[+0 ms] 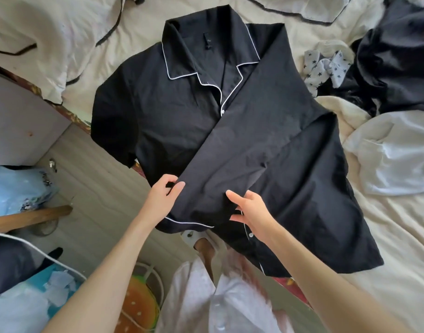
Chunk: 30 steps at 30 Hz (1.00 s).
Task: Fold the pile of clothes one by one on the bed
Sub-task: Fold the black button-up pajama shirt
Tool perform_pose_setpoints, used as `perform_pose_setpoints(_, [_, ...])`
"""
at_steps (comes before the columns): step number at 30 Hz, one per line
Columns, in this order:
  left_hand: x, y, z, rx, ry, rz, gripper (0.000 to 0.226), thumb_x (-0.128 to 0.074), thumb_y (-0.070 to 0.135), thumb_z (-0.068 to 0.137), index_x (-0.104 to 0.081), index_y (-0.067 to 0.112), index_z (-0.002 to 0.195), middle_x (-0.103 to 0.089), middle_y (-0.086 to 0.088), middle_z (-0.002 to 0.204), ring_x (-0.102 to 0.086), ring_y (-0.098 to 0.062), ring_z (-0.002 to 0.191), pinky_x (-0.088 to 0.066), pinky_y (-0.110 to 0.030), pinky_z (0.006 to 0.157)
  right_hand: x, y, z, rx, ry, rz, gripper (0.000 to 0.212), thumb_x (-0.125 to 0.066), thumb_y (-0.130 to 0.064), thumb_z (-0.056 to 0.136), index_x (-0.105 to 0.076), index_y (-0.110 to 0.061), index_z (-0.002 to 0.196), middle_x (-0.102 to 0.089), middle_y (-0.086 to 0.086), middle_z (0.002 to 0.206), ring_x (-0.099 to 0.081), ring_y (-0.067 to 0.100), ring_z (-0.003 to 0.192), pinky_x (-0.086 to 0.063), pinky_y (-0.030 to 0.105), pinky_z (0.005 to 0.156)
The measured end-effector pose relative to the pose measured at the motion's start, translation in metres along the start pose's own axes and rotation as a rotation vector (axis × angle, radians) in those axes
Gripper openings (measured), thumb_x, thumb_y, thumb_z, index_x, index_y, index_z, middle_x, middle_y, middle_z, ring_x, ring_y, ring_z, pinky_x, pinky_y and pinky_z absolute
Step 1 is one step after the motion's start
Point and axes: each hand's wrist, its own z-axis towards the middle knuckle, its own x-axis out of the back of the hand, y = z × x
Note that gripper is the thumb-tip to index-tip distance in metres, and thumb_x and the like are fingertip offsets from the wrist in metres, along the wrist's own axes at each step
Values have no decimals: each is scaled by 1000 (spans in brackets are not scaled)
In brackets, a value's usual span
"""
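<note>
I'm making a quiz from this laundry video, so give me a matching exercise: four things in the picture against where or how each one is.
Things:
1. black shirt
2. left hand
3. star-print cloth
4. white garment

States:
A. crumpled at the right edge of the bed
B. pinching a folded edge
C. spread out, one side folded across
D. beside the dark pile

Pairs: 1-C, 2-B, 3-D, 4-A

No text can be read: the dark print on the blue plastic bag (18, 186) left of the bed is too blurred.
</note>
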Motion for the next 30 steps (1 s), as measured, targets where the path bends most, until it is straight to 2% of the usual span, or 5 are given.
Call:
perform_pose_setpoints(5, [3,-23,0,-15,-90,65,29,-50,28,97,-51,14,123,-60,-9,122,-53,-27,119,-47,-45,97,-10,18,-9,-4,88,-148,13,-52,-19,97,-51,-19,110,-63,2,108,-67,20,85,-57,26,56])
perform_pose_setpoints(11, [-5,-48,0,-61,-40,89,33,-48,28,98,-47,21,130,-54,-4,127,-49,-21,117,-42,-30,89,-16,36,-7,-123,173,-220,14,-52,-19,97,-51,-11,109,-63,8,101,-68,25,81,-60,34,63])
perform_pose_setpoints(14, [-2,-60,0,59,-205,105,53,-51,27,97,-29,23,145,-39,-4,141,-44,-20,123,-40,-33,95,-8,38,-4,-127,290,-649,35,-51,-30,96,-59,4,100,-68,14,98,-66,31,90,-55,43,83])
perform_pose_setpoints(19, [26,-73,13,93,-125,169,44,-49,23,98,-39,19,140,-42,-4,140,-43,-20,126,-38,-34,98,-12,19,-2,75,465,-1140,35,-44,-41,96,-61,-10,91,-59,1,80,-60,29,92,-38,30,67])
perform_pose_setpoints(30, [142,-71,102,49,278,130,45,-50,16,97,-37,13,141,-38,-10,144,-42,-25,129,-38,-38,103,-130,-64,96,826,205,-1761,64,-45,-43,97,-15,-25,151,-7,7,160,-1,27,147,-10,52,116])
